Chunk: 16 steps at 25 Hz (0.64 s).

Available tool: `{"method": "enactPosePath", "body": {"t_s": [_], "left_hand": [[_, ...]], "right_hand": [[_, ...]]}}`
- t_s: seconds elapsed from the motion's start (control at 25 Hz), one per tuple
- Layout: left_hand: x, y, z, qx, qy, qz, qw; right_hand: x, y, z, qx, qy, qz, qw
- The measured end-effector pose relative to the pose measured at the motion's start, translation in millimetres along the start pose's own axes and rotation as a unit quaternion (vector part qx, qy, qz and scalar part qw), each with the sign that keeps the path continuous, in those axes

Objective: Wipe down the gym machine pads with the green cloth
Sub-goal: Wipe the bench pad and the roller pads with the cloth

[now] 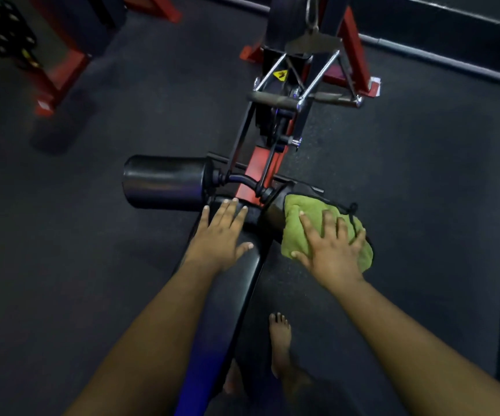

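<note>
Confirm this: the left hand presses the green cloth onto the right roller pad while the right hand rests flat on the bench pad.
Not quite: the hands are swapped. In the head view the right hand presses the green cloth onto the right roller pad, while the left hand rests flat on the bench pad.

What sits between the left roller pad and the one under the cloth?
In the head view, the red frame beam and the black roller axle lie between the left roller pad and the pad under the green cloth.
</note>
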State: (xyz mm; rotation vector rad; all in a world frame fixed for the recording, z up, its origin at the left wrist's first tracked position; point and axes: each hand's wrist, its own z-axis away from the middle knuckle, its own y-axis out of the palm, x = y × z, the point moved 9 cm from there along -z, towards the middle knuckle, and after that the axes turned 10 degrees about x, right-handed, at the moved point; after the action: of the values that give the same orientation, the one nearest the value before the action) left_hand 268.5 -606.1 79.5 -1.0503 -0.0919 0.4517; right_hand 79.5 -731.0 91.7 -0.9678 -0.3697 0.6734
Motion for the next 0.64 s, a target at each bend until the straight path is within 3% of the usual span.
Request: {"method": "enactPosePath", "body": {"t_s": [0.24, 0.4, 0.52, 0.64], "left_hand": [[-28.6, 20.0, -69.8, -0.079, 0.121, -0.063, 0.988], [-30.8, 30.4, -85.6, -0.109, 0.130, -0.046, 0.984], [-33.7, 23.7, -91.7, -0.109, 0.145, -0.069, 0.981], [-36.2, 15.1, -98.2, -0.086, 0.154, -0.064, 0.982]], "right_hand": [[-12.1, -3.9, -59.9, -0.030, 0.041, -0.077, 0.996], [-0.1, -18.3, -84.4, -0.029, 0.008, -0.121, 0.992], [-26.7, 3.7, -39.2, -0.066, 0.000, -0.100, 0.993], [-60.2, 44.0, 23.7, -0.068, 0.062, -0.170, 0.981]]}}
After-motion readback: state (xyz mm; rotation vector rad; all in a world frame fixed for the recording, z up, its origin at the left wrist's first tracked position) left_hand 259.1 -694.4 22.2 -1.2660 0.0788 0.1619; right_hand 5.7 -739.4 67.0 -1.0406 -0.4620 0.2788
